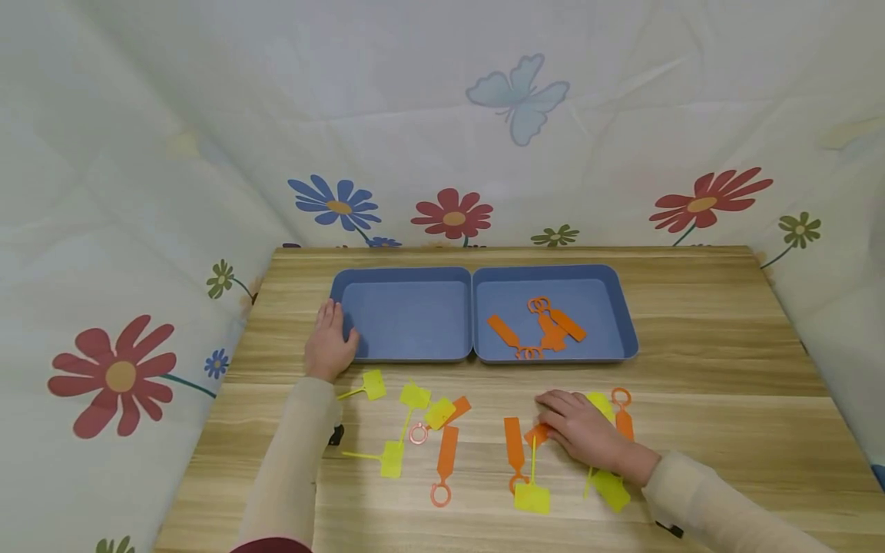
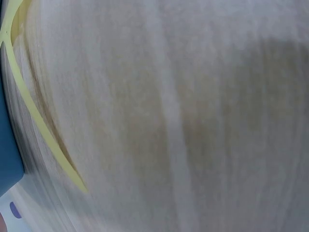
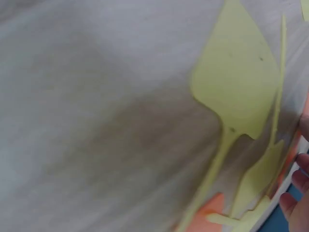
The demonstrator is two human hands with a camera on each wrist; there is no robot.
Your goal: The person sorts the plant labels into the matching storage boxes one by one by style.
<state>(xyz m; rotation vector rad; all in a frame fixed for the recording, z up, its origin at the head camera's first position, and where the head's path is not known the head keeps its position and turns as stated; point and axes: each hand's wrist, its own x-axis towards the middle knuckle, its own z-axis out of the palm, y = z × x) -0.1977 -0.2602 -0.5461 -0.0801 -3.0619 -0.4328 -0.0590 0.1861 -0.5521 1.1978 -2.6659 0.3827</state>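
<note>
Gathering an orange tag from the table, apparently, rested left hand spread against left tray, held right hand over it, unclear whether pinching, and next probably needed a lift into right tray.

The head view looks forward and down from the near side of the desk, far enough back to show both far corners. The left-wrist view faces the desktop up close, sharing the blue tray with the head view. The right-wrist view, also close and slanted, shares yellow tags and the right hand with it.
</note>
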